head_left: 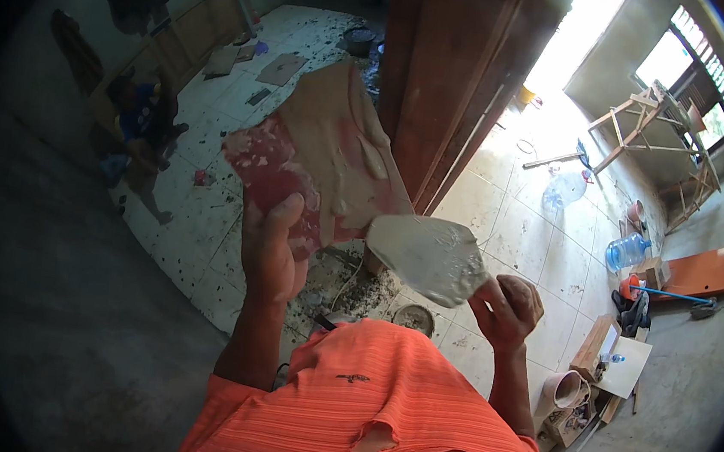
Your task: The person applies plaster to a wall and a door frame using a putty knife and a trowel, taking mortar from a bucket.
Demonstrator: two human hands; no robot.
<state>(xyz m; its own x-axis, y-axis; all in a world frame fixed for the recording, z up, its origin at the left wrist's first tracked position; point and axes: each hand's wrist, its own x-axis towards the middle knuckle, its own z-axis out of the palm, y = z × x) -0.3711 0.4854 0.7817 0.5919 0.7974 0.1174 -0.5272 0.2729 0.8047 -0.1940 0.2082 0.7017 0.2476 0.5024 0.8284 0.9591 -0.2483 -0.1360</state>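
My left hand point(274, 248) grips the lower left edge of a reddish tile piece point(274, 167), thumb on its face. Wet grey mortar point(323, 128) covers much of that face in thick streaks, leaving red patches bare near the thumb. In my right hand point(507, 312) is a trowel point(424, 253), its handle hidden inside the closed fingers. Its broad blade is coated with mortar and lies at the tile's lower right corner; whether the two touch I cannot tell.
A brown wooden door frame point(444, 78) rises just ahead. Far left, a person point(141, 116) crouches by the wall. Rubble point(368, 300) and a round pan point(414, 318) lie below my hands. To the right are a wooden trestle point(645, 135), water bottles point(627, 252) and a bucket point(566, 388).
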